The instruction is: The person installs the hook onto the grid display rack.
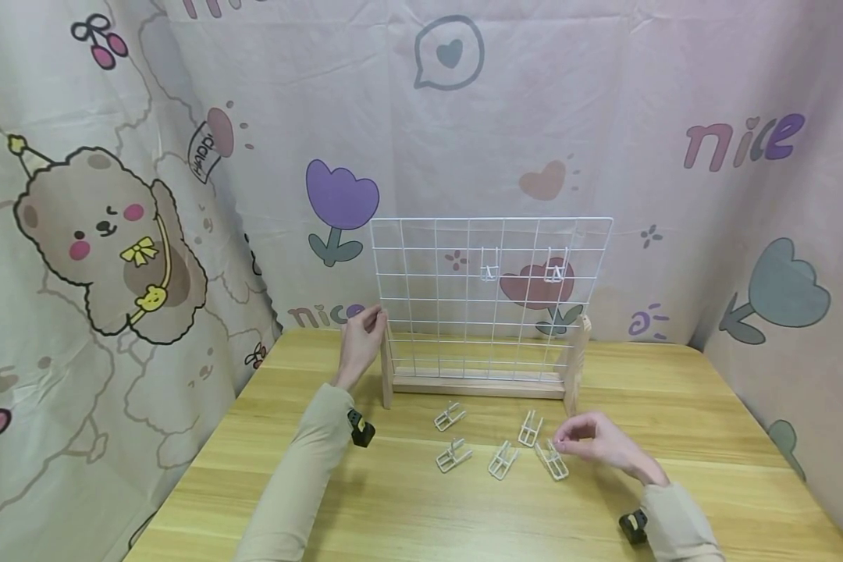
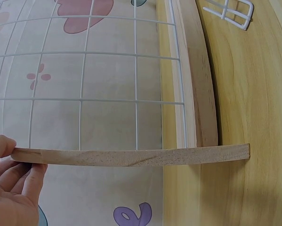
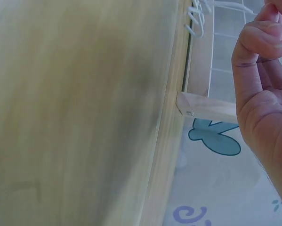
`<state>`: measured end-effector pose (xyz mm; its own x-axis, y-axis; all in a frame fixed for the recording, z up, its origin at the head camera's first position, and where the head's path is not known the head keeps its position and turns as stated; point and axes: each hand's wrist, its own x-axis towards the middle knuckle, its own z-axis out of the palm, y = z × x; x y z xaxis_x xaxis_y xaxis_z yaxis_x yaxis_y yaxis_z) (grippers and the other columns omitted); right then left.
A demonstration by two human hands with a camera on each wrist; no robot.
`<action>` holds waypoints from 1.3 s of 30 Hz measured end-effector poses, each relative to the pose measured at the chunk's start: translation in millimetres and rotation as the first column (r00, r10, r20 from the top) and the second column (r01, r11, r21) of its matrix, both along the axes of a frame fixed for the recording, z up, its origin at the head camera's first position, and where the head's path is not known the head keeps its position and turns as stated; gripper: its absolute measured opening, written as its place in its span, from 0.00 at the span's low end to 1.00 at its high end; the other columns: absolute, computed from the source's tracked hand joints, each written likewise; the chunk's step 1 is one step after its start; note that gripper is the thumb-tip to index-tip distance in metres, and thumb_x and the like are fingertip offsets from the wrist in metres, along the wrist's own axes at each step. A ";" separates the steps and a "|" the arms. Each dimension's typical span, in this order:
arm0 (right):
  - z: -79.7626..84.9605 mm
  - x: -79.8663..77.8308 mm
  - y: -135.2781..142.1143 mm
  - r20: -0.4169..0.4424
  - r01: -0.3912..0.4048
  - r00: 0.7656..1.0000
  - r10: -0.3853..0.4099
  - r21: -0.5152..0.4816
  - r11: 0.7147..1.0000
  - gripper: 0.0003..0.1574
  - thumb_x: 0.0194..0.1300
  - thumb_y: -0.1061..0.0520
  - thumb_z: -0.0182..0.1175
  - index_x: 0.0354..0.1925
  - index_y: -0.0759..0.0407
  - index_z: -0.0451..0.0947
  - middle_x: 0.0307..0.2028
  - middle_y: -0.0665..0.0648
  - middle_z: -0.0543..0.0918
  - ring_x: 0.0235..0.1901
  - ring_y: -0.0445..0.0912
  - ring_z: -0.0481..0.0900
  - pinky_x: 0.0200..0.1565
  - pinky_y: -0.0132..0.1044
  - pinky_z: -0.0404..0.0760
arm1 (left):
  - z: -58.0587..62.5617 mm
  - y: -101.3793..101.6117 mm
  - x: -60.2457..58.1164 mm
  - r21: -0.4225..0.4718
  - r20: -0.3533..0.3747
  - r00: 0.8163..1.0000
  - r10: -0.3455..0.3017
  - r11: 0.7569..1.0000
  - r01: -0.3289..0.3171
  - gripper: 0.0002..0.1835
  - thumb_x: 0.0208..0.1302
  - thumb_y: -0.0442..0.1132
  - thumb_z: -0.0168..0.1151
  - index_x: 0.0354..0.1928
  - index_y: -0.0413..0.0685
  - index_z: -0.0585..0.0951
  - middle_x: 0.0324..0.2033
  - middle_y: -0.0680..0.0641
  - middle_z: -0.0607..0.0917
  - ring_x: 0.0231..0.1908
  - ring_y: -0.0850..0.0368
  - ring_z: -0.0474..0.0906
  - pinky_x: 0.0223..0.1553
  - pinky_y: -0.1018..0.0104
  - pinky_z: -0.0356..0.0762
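Note:
A white wire grid panel [image 1: 453,285] stands upright in a wooden stand [image 1: 478,385]. My left hand [image 1: 361,343] holds the top of the stand's left wooden post [image 2: 131,157], thumb on one side and fingers on the other. Over the table, my right hand [image 1: 604,443] has its thumb and fingertips pinched together at a white wire hook [image 1: 553,462], the rightmost of several. In the right wrist view the curled fingers hide most of this contact. Two white hooks [image 1: 489,265] [image 1: 556,267] hang on the upper right part of the grid.
Other white wire hooks [image 1: 530,429] [image 1: 503,460] [image 1: 453,456] [image 1: 449,417] lie on the wooden table [image 1: 393,507] in front of the stand. A patterned curtain [image 1: 421,140] hangs behind the table and at both sides.

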<state>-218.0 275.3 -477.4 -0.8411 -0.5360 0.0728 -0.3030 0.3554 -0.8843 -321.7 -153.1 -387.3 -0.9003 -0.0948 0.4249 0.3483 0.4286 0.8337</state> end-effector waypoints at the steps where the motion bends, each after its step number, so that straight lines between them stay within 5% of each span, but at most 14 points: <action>1: -0.3 -0.3 0.8 0.001 0.002 1.000 -0.002 0.001 1.000 0.10 0.66 0.60 0.65 0.41 0.69 0.83 0.34 0.54 0.88 0.29 0.33 0.78 0.25 0.29 0.79 | -0.4 -0.1 -0.2 0.000 0.001 1.000 0.001 1.000 -0.001 0.20 0.74 0.34 0.56 0.62 0.28 0.75 0.59 0.31 0.81 0.60 0.38 0.81 0.62 0.52 0.80; 5: -1.9 -1.1 3.8 0.017 -0.012 1.000 0.012 -0.007 1.000 0.15 0.65 0.61 0.65 0.45 0.73 0.80 0.35 0.50 0.85 0.31 0.34 0.79 0.28 0.30 0.81 | -0.3 -0.5 0.2 -0.001 0.000 1.000 0.001 1.000 -0.001 0.20 0.75 0.34 0.55 0.62 0.28 0.75 0.59 0.31 0.81 0.60 0.38 0.80 0.62 0.52 0.80; 12: -6.6 -5.2 5.4 0.114 -0.080 0.990 0.082 -0.024 0.997 0.32 0.61 0.65 0.67 0.59 0.80 0.69 0.40 0.64 0.82 0.35 0.38 0.83 0.36 0.33 0.88 | 0.5 -0.6 1.2 0.011 -0.004 1.000 -0.002 1.000 0.002 0.19 0.74 0.35 0.56 0.62 0.30 0.77 0.59 0.31 0.81 0.60 0.38 0.81 0.62 0.53 0.81; 19: -11.2 -11.0 1.9 0.166 -0.107 0.980 0.109 -0.020 0.994 0.34 0.57 0.66 0.70 0.57 0.79 0.68 0.43 0.68 0.79 0.33 0.39 0.83 0.35 0.31 0.88 | -0.2 -0.4 0.6 0.009 -0.011 1.000 -0.002 1.000 0.002 0.19 0.75 0.35 0.56 0.62 0.31 0.77 0.58 0.31 0.82 0.59 0.38 0.81 0.61 0.53 0.81; 39: -17.2 -18.9 0.9 0.182 -0.160 0.970 0.164 -0.036 0.986 0.32 0.55 0.69 0.69 0.52 0.82 0.65 0.36 0.52 0.81 0.33 0.36 0.79 0.34 0.25 0.81 | -2.0 -0.9 -0.4 0.006 -0.008 1.000 -0.006 1.000 0.006 0.19 0.74 0.35 0.56 0.62 0.31 0.77 0.58 0.31 0.82 0.59 0.38 0.81 0.61 0.52 0.81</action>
<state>-236.9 276.2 -494.6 -0.7431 -0.6663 -0.0624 -0.1867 0.2959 -0.9368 -322.0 -154.0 -389.4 -0.8973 -0.0923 0.4318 0.3576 0.4216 0.8333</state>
